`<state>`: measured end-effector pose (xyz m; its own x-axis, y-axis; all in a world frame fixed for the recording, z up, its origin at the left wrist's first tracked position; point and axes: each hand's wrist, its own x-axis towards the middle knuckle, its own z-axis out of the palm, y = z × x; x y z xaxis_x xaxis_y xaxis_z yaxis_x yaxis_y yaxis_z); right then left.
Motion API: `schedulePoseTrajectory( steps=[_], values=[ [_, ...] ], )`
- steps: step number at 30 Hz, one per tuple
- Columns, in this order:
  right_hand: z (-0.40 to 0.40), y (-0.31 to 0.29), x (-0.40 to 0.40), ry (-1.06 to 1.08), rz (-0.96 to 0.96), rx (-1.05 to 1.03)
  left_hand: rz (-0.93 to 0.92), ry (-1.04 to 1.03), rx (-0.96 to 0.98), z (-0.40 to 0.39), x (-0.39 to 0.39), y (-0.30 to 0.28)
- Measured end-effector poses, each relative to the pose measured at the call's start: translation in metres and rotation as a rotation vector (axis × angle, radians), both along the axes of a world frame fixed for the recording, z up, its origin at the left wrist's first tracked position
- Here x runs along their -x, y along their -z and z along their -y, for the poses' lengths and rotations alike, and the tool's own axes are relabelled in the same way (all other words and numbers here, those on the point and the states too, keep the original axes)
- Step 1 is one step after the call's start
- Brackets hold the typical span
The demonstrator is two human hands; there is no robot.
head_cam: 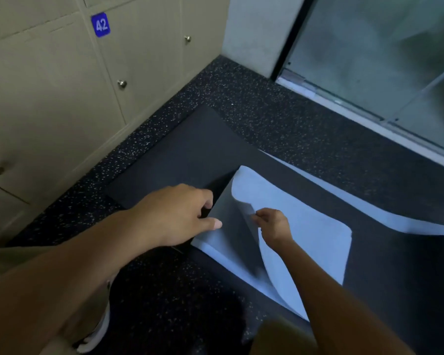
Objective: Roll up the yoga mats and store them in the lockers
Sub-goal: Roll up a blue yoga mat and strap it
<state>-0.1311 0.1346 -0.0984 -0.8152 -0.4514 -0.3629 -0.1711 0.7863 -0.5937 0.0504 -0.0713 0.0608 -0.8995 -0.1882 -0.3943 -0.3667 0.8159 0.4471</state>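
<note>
A thin mat, black on one face and pale blue-white on the other [305, 226], lay on the dark speckled rubber floor [280, 116] just beside the beige metal lockers [49, 98], its near corner folded back. The right hand [273, 225] pinched that folded corner, fingers clamped on it. The left hand [174, 213] hovered at the fold's edge, fingers loosely apart, holding nothing. The likely risk: a roll started from one corner would run crooked, and the floppy sheet could slip from so small a pinch.
</note>
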Motion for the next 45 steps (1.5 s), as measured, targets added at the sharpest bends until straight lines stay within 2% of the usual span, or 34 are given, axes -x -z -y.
schedulePoseTrajectory(
  steps=[5,10,17,26,30,33,38,41,43,45],
  values=[
    [-0.04,-0.092,0.013,-0.034,-0.104,-0.077,-0.035,0.054,-0.053,-0.007,0.002,-0.01],
    [-0.072,-0.158,-0.015,-0.024,-0.188,-0.024,-0.105,0.072,-0.094,-0.017,0.006,-0.018],
    [-0.089,-0.182,-0.054,0.03,-0.459,-0.032,-0.208,0.073,-0.112,-0.041,0.011,-0.022],
    [-0.072,-0.206,-0.064,-0.11,-0.592,0.095,-0.536,0.054,-0.007,-0.071,0.032,-0.018],
    [-0.066,-0.21,-0.062,-0.08,-0.566,0.21,-0.647,0.07,-0.021,-0.072,0.036,-0.015],
    [-0.06,-0.212,-0.058,-0.045,-0.549,0.258,-0.714,-0.03,-0.1,-0.072,0.04,-0.015],
    [-0.053,-0.212,-0.056,0.023,-0.87,0.236,-0.707,-0.349,-0.299,-0.076,0.049,-0.021],
    [-0.052,-0.212,-0.059,0.103,-0.941,0.265,-0.684,-0.522,-0.529,-0.075,0.053,-0.026],
    [-0.053,-0.21,-0.062,0.102,-0.868,0.274,-0.683,-0.605,-0.617,-0.074,0.054,-0.03],
    [-0.053,-0.208,-0.066,0.032,-0.593,0.281,-0.689,-0.638,-0.644,-0.073,0.055,-0.034]
  ],
)
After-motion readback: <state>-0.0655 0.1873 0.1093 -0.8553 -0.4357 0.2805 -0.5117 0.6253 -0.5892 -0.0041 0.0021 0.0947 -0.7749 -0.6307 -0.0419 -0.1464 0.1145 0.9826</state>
